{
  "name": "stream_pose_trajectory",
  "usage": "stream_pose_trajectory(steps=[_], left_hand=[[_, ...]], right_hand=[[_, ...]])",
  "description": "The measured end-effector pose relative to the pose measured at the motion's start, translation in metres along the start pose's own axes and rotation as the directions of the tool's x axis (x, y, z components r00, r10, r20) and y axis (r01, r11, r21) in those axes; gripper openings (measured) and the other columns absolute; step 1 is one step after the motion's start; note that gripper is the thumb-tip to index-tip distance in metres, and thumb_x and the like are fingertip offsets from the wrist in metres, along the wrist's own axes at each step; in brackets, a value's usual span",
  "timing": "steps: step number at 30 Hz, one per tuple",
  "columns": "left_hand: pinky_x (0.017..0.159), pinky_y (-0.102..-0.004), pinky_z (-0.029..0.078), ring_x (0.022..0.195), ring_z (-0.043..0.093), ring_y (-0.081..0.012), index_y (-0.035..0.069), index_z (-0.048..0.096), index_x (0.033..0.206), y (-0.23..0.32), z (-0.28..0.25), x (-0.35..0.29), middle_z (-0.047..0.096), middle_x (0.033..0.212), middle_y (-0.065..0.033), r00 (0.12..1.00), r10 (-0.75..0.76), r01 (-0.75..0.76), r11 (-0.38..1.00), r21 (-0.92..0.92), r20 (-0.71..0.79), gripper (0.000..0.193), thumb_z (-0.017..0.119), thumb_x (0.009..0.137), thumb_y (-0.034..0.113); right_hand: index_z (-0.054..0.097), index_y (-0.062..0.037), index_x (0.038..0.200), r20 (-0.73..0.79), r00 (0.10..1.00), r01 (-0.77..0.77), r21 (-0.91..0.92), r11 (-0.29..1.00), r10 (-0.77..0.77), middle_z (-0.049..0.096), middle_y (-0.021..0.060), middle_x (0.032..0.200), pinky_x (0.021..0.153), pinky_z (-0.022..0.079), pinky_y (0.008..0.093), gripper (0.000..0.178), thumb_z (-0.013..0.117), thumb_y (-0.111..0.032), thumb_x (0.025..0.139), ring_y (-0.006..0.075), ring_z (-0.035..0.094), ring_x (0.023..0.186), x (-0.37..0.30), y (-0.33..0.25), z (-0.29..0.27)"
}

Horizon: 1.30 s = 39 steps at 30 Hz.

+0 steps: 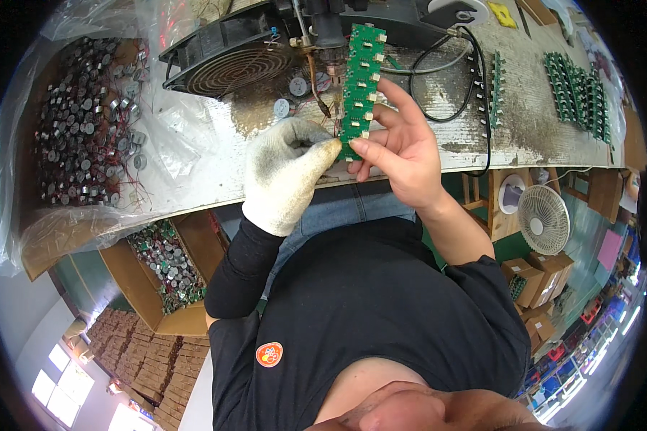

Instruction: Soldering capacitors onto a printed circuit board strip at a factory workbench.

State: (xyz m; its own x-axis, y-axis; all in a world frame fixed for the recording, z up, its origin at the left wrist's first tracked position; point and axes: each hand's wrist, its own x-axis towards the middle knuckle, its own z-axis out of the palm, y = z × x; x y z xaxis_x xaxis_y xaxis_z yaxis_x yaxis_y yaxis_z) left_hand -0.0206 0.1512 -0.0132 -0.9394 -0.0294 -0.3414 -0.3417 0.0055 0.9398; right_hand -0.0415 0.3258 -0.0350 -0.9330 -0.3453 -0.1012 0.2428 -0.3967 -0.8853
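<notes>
A long green circuit board (pixel 363 79) with white connectors along its right edge stands nearly upright in the picture, over the table's front edge. My bare right hand (pixel 407 154) grips its lower end, thumb on the face and fingers behind. In a white glove, my left hand (pixel 282 172) is closed in a pinch, its fingertips at the board's lower left edge. What lies between those fingertips is hidden. Just left of the board, a soldering tip (pixel 323 106) points down beside the gloved fingers. Small round silver parts (pixel 281 108) lie on the table behind the glove.
A black fan (pixel 241 61) stands at the back, left of the board. Many wired round parts (pixel 86 118) fill a plastic-lined box at left. A black cable (pixel 488 136) hangs over the table edge. More green boards (pixel 579 93) stand at right. An open carton (pixel 133 287) sits below the table.
</notes>
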Motion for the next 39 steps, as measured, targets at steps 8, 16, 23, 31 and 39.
stream_pose_trajectory(steps=[8,16,23,31,39], left_hand=[[0.061,-0.0236,0.047,0.067,0.057,-0.0086,-0.002,0.065,0.082,-0.002,0.002,0.000,0.063,0.074,-0.0046,1.000,-0.027,0.028,0.994,-0.105,0.006,0.013,0.068,0.080,0.010],[0.061,-0.0242,0.046,0.067,0.057,-0.0089,-0.002,0.065,0.082,-0.010,0.001,0.002,0.063,0.072,-0.0043,0.999,-0.043,0.043,0.996,-0.082,0.006,0.014,0.068,0.080,0.011],[0.062,-0.0236,0.047,0.068,0.057,-0.0087,-0.002,0.065,0.083,0.003,0.002,-0.001,0.063,0.074,-0.0039,0.999,-0.033,0.035,0.994,-0.102,0.020,0.012,0.067,0.082,0.010],[0.063,-0.0241,0.048,0.070,0.059,-0.0096,-0.003,0.063,0.086,-0.007,0.001,-0.001,0.063,0.078,-0.0058,0.999,-0.049,0.052,0.988,-0.143,0.024,0.013,0.067,0.082,0.008],[0.062,-0.0234,0.047,0.070,0.058,-0.0096,-0.003,0.063,0.085,-0.005,0.000,0.000,0.063,0.077,-0.0052,0.993,-0.114,0.114,0.990,-0.082,0.013,0.012,0.067,0.082,0.008]], right_hand=[[0.024,-0.0052,0.144,-0.001,1.000,-0.001,-0.012,1.000,0.001,0.056,0.0176,0.110,0.052,0.054,0.0237,0.070,0.057,0.011,0.084,0.0168,0.065,0.068,0.000,0.000,0.000],[0.024,-0.0051,0.144,-0.017,1.000,-0.019,-0.011,1.000,0.019,0.056,0.0176,0.110,0.052,0.054,0.0236,0.070,0.058,0.010,0.084,0.0167,0.064,0.068,-0.002,0.001,-0.001],[0.024,-0.0047,0.143,-0.022,1.000,-0.007,-0.010,1.000,0.007,0.056,0.0180,0.109,0.051,0.053,0.0236,0.069,0.057,0.010,0.084,0.0169,0.064,0.068,0.000,-0.002,0.002],[0.025,-0.0044,0.143,-0.020,1.000,-0.012,0.002,1.000,0.012,0.055,0.0181,0.110,0.051,0.053,0.0236,0.069,0.057,0.011,0.084,0.0171,0.064,0.068,-0.003,0.004,-0.001],[0.025,-0.0044,0.143,-0.032,0.999,-0.016,-0.013,1.000,0.016,0.056,0.0173,0.109,0.051,0.053,0.0240,0.069,0.058,0.011,0.084,0.0170,0.065,0.067,-0.003,0.003,0.000]])
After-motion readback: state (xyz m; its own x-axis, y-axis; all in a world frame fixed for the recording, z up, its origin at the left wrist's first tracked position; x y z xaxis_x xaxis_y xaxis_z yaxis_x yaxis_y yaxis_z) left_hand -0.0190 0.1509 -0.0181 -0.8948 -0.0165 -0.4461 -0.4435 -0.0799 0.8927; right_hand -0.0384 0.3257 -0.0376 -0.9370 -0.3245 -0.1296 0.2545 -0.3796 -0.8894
